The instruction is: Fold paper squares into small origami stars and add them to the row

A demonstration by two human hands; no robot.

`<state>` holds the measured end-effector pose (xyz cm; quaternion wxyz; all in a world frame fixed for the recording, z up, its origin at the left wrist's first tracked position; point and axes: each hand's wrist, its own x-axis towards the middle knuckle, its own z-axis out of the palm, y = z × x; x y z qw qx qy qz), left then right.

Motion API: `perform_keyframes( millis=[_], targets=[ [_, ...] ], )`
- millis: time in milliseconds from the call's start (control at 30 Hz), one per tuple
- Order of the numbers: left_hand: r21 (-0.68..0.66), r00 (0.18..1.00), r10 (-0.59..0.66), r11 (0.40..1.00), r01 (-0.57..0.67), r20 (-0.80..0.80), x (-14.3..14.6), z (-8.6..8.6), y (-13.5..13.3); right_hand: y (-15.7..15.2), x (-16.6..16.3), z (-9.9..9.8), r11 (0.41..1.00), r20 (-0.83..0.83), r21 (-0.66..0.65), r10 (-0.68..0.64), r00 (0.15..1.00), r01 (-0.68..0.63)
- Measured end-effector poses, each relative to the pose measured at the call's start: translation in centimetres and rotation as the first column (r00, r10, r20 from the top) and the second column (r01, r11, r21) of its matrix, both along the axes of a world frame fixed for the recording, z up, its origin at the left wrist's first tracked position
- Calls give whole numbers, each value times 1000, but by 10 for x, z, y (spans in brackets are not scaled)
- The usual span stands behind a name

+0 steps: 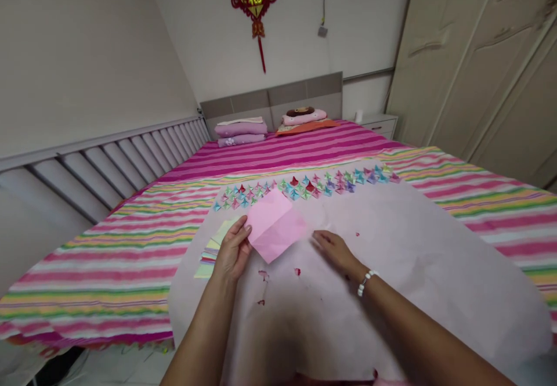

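A square sheet of pink paper with a crease across its middle is held up over the pale sheet. My left hand pinches its left corner between thumb and fingers. Just off the paper's right corner, my right hand has its fingers stretched out, slightly blurred, holding nothing that I can see. Beside my left hand, partly hidden by it, lies a fanned stack of coloured paper. Several small folded paper pieces in many colours form rows along the far side of the pale sheet.
The pale sheet covers part of a bed with a striped cover. Small red scraps lie or show on it. Folded bedding is stacked by the headboard. A slatted rail runs along the left, a wardrobe stands right.
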<state>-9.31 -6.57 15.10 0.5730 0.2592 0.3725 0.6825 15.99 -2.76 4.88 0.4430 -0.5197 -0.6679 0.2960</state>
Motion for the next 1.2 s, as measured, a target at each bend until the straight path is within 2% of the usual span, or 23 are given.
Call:
perform_keyframes(
  millis=[100, 133, 200, 300, 367, 500, 600, 733, 833, 933, 1000, 1100, 1200],
  targets=[
    [11, 999, -6, 1000, 7, -52, 9, -5, 6, -1, -2, 25, 993, -168, 1, -119, 979, 121],
    [15, 997, -9, 1000, 10, -75, 13, -7, 8, -3, -3, 34, 988, -345, -46, -156, 925, 149],
    [32, 990, -3, 999, 8, -142, 21, -10, 12, -6, -5, 51, 991, -548, -108, -130, 826, 84],
    [116, 955, 54, 993, -21, -293, 33, -14, 19, -8, -10, 65, 989, -626, -146, -92, 774, 0],
    [183, 926, 97, 983, -30, -365, 41, -17, 25, -6, -11, 66, 985, -652, -170, -84, 754, -37],
    [225, 905, 71, 974, 28, -419, 56, -26, 37, 7, -10, 54, 979, -659, -171, -33, 751, -107],
    [229, 886, 78, 973, 33, -457, 65, -36, 48, 19, -6, 45, 988, -644, -146, -50, 763, -59],
    [162, 837, 141, 985, -64, -528, 73, -50, 62, 31, -1, 40, 996, -653, -82, -71, 754, 23],
    [68, 888, 76, 996, -50, -454, 79, -60, 70, 38, 0, 40, 998, -677, -31, -56, 734, 48],
    [0, 971, -14, 1000, 15, -239, 84, -68, 76, 42, -2, 39, 999, -693, 19, -11, 721, 33],
    [-36, 991, -97, 995, 94, -97, 88, -71, 78, 42, -2, 36, 999, -683, 45, 22, 730, 11],
    [11, 983, -183, 983, 183, 0, 91, -74, 82, 39, -3, 30, 997, -647, 74, 59, 760, -14],
    [84, 982, -186, 980, 182, 42, 93, -80, 86, 37, -4, 22, 995, -616, 92, 84, 783, -35]
  ],
)
